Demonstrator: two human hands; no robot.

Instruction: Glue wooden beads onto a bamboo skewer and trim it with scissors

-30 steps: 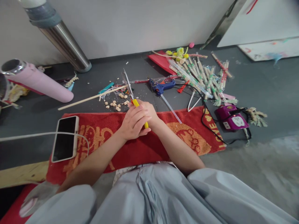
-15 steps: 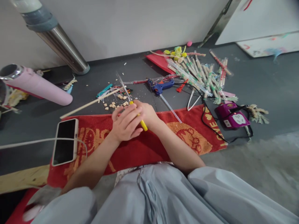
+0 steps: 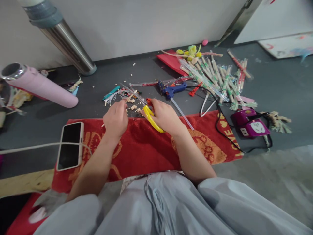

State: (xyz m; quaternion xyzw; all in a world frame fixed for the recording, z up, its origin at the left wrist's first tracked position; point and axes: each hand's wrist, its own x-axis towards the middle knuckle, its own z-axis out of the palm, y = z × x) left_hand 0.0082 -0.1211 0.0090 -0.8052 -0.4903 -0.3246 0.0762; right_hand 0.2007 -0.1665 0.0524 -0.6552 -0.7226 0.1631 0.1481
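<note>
Scissors [image 3: 149,115], yellow-handled, were over the far edge of the red towel [image 3: 146,153], blades pointing away and left toward the scraps. Right hand [image 3: 166,117] was clenched through the handles, grasping the scissors; blades appeared parted, blurred at the tips. A thin stick [image 3: 116,110] ran from the left hand [image 3: 115,119] up toward the blades; the left hand was closed on it, pinched between fingers, its near end poking out just below the hand. Whether the blades touched the stick: cannot tell.

Small wood bits [image 3: 133,106] lay scattered on the dark floor [image 3: 97,98] just beyond the towel, between the two hands and the far wall. A blue glue gun [image 3: 172,89] lay beyond the right hand, a clear glue stick [image 3: 182,113] slanting from it onto the towel. A heap of wrapped chopsticks [image 3: 215,80] lay farther right, a purple power strip [image 3: 250,125] near the towel's right end with a black cord [image 3: 220,127] crossing the towel. A phone [image 3: 70,145], cable attached, lay on the towel's left end. A pink bottle [image 3: 41,86] lay on its side far left, a steel pipe [image 3: 68,44] behind it.
</note>
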